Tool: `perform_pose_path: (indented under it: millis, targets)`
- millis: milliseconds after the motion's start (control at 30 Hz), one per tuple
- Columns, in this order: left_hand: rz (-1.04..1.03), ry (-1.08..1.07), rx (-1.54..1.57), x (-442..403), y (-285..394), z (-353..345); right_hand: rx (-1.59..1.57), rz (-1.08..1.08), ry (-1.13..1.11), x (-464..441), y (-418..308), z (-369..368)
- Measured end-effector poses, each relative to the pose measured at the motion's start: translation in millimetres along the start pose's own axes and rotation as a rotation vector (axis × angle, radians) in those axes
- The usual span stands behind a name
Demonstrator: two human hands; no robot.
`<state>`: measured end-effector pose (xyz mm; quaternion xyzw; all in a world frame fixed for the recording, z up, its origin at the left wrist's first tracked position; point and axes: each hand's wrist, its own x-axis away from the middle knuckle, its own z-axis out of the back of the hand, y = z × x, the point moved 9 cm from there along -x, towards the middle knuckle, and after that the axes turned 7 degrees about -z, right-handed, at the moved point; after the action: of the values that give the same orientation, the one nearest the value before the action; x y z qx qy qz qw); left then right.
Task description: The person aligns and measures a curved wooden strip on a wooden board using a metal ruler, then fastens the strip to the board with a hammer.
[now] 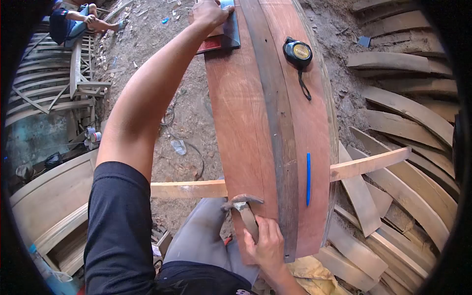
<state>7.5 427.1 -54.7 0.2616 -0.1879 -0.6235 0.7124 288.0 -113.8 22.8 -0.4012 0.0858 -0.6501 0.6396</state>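
Note:
My left hand (210,14) reaches to the far end of a long reddish-brown board (241,98). Its fingers are curled at a dark, flat piece with blue and red edges (227,38), at the board's left edge; its exact kind is unclear. My right hand (265,242) grips the wooden handle of a claw hammer (249,216), whose metal head lies over the board's near left edge. A darker strip (281,118) runs along the board. Right of it are a black tape measure (297,51) with a wrist loop and a blue pencil (308,179).
A wooden bar (369,163) crosses beneath the board and sticks out both sides. Curved timber pieces (405,123) are piled on the right. A panelled wooden piece (54,191) stands at left. Another person (73,22) sits at the far left.

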Motion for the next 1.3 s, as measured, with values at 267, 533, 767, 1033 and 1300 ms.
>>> perform_pose_path:
  millis: [267, 533, 767, 1033, 1300]
  targets:
    - [-0.436, 0.140, -0.115, 83, 50, 5, -0.078, -0.048, -0.030, -7, 0, 6]
    - [-0.703, -0.172, -0.319, 158, 77, -42, -0.057, -0.046, -0.021, -6, 4, 3]
    - [-0.619, -0.247, -0.319, 158, 81, -41, -0.145, -0.070, -0.083, -9, 10, 1]
    - [-0.497, -0.371, -0.331, 156, 80, -42, -0.464, -0.178, -0.240, -15, 12, 25]
    - [-0.384, -0.494, -0.409, 157, 98, -38, -0.630, 0.101, 0.042, -58, 7, 132]
